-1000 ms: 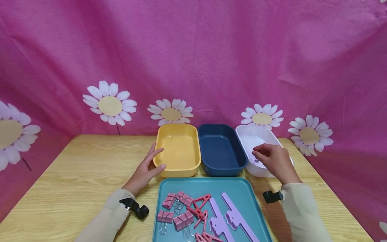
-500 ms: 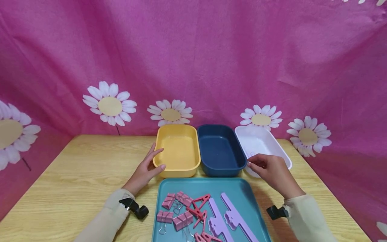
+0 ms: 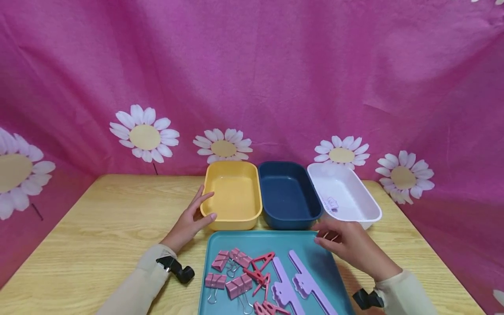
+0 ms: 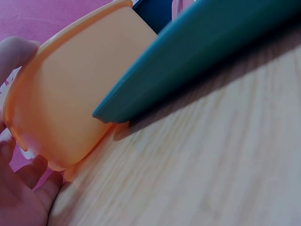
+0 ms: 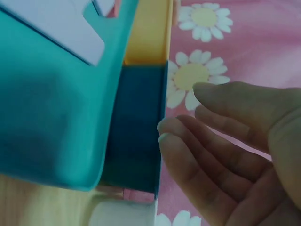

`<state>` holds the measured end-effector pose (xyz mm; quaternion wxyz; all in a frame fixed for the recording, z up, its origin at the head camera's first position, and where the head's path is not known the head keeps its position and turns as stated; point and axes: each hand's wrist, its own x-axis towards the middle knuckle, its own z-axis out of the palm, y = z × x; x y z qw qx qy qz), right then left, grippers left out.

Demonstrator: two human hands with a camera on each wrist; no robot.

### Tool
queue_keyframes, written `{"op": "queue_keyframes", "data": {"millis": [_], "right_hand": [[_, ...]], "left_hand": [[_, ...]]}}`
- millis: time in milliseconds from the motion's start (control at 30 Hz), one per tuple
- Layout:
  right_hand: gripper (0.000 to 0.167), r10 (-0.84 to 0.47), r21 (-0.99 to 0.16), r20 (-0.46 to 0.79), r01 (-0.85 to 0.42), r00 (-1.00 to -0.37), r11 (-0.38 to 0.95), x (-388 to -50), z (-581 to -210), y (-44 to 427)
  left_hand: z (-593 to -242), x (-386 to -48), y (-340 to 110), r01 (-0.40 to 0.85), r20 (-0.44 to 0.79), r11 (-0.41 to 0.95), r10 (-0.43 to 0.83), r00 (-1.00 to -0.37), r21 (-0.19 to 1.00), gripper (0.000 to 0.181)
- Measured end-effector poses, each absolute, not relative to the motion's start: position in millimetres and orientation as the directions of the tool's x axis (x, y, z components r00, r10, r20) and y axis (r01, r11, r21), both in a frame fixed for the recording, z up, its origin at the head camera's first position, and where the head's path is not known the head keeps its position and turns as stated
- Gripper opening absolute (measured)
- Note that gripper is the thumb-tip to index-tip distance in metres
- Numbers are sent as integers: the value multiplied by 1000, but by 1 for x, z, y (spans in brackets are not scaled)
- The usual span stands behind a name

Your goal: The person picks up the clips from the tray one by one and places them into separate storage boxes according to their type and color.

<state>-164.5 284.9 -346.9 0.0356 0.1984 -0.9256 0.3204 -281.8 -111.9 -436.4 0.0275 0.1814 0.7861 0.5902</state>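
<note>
My left hand (image 3: pixel 189 222) rests at the near left corner of the yellow bin (image 3: pixel 232 225), fingers spread and touching its rim and side. The left wrist view shows those fingers (image 4: pixel 33 172) against the bin's outer wall. My right hand (image 3: pixel 346 245), fingers loosely bent and holding nothing, hovers by the far right corner of the teal tray (image 3: pixel 271 236). The tray bears pink binder clips (image 3: pixel 239 286), red clothespin-like clips (image 3: pixel 257 276) and two long lilac bag clips (image 3: pixel 311 284). In the right wrist view, a gap separates thumb and fingertips (image 5: pixel 164 136).
A navy bin (image 3: pixel 291 224) stands between the yellow bin and a white bin (image 3: pixel 364 203) with a small purple print inside. All three stand behind the tray on a wooden table (image 3: pixel 98 245). A pink daisy cloth (image 3: pixel 252 78) hangs behind.
My right hand has moved from over the white bin toward me and left, to the tray's far right corner. The left hand and the clips have stayed in place.
</note>
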Motion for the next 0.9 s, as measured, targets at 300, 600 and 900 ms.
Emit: {"op": "queue_keyframes", "data": {"millis": [300, 600, 900], "right_hand": [[29, -481, -593, 105, -442, -871, 673, -150, -352, 278], [24, -588, -642, -59, -421, -806, 641, -145, -349, 269], [20, -586, -598, -117, -414, -802, 686, -140, -354, 257]], "left_hand": [[-437, -283, -112, 248, 168, 221, 326, -930, 943, 64], [-435, -284, -112, 242, 163, 229, 317, -934, 943, 65], [-436, -283, -113, 248, 172, 207, 327, -929, 946, 64]]}}
